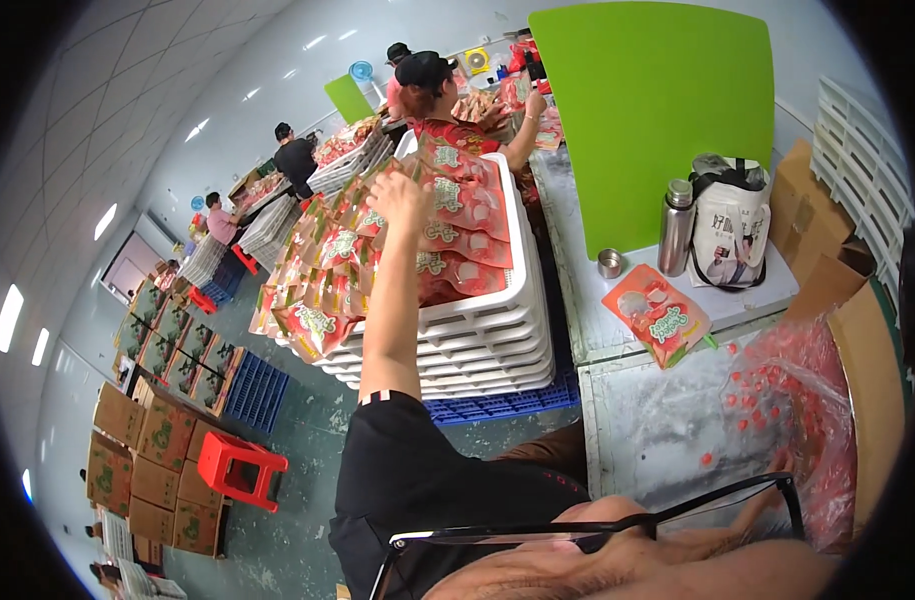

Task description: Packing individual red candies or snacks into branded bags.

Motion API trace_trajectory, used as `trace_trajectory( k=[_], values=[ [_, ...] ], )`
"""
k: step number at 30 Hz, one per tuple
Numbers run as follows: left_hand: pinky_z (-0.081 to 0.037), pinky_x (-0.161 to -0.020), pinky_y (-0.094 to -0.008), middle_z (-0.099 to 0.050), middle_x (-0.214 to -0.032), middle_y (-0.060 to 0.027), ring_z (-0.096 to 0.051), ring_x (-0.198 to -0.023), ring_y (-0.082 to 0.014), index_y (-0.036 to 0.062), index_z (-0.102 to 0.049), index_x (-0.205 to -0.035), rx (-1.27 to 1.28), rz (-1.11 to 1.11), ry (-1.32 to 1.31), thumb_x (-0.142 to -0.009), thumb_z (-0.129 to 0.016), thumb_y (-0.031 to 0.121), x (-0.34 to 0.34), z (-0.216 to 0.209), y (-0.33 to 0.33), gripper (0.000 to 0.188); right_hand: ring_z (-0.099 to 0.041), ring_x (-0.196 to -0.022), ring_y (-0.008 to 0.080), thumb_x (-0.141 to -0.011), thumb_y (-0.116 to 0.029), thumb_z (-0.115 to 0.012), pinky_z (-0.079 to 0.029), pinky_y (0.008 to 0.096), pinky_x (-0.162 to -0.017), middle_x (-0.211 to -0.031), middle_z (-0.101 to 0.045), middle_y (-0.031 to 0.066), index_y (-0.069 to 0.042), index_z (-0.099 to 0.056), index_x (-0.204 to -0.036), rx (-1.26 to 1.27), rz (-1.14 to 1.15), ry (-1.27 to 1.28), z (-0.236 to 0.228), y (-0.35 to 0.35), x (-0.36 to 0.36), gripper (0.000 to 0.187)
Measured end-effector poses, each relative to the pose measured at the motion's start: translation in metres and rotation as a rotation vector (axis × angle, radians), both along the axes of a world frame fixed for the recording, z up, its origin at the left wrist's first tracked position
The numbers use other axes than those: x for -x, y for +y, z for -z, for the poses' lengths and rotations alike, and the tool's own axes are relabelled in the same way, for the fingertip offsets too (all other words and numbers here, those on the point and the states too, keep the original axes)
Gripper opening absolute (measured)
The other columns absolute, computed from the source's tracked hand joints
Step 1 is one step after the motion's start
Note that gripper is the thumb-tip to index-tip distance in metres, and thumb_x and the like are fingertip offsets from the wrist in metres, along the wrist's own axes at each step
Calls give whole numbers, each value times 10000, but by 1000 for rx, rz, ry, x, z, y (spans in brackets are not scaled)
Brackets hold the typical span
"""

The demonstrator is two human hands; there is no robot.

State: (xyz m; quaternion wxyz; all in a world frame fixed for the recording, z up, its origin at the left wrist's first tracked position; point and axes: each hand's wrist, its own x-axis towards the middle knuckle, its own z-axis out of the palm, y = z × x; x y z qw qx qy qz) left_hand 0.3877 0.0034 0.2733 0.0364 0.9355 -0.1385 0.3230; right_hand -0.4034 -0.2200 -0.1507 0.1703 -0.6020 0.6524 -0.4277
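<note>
My left arm stretches forward over a stack of white plastic trays (477, 325). Its hand (399, 197) is at the red and tan printed pouches (467, 235) heaped in the top tray, fingers bent down and closed at a pouch edge. At the lower right my right hand (774, 478) shows only in part, behind a dark eyeglass frame, beside a clear plastic bag (817, 400) with small red pieces (747, 400). Its fingers are too blurred to read. One red pouch (659, 315) lies flat on the metal table (617, 400) between the hands.
A steel flask (676, 230), its cup (609, 263) and a white bag (729, 225) stand before a green panel (657, 120). Cardboard (827, 230) borders the right side. Blue pallets (507, 402) lie under the trays; a red stool (242, 468) is left. A co-worker (442, 110) works beyond.
</note>
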Motion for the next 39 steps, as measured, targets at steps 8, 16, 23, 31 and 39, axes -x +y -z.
trace_trajectory(
  k=[8, 16, 23, 31, 39],
  values=[
    [-519, -927, -446, -715, -1162, -134, -679, -1063, -356, 123, -758, -1036, -16, 353, 485, -713, -736, 405, -102, 17, 33, 430, -607, -1135, 337, -935, -190, -655, -494, 418, -954, -1212, -644, 189, -7, -698, -1134, 351, 85, 615, -38, -14, -8, 274],
    [-461, -941, -513, -616, -1183, -198, -591, -1093, -397, 53, -663, -1096, 103, 690, -458, -753, -761, 222, 116, 11, -68, 395, -583, -1191, 423, -958, -658, -421, -464, 470, -996, -1291, -605, 262, -83, -593, -1344, -240, 65, 225, -88, -64, 18, 714],
    [-475, -930, -480, -578, -1152, -199, -563, -1102, -395, 49, -608, -1096, -249, 1480, 448, -797, -741, 358, 292, 228, -161, 451, -602, -1156, 419, -933, -692, -398, -474, 508, -959, -1214, -656, 215, -138, -637, -1286, -408, 86, 395, -147, -56, -39, 698],
    [-450, -907, -578, -534, -1234, -190, -530, -1113, -400, 50, -549, -1202, -412, 1327, 354, -854, -630, 329, 336, 306, -183, 453, -379, -1371, 356, -893, -613, -566, -289, 554, -1112, -1488, -441, 101, -273, -595, -1368, -154, 87, 755, -120, 12, -42, 585],
    [-532, -769, -484, -678, -921, -185, -654, -824, -384, 40, -667, -925, -123, 1497, 542, -871, -628, 202, 302, 308, -180, 175, -345, -1402, 371, -916, -483, -610, -234, 619, -1119, -1517, -411, 133, -293, -596, -1370, -175, -82, 591, -111, 104, -68, 492]
  ],
)
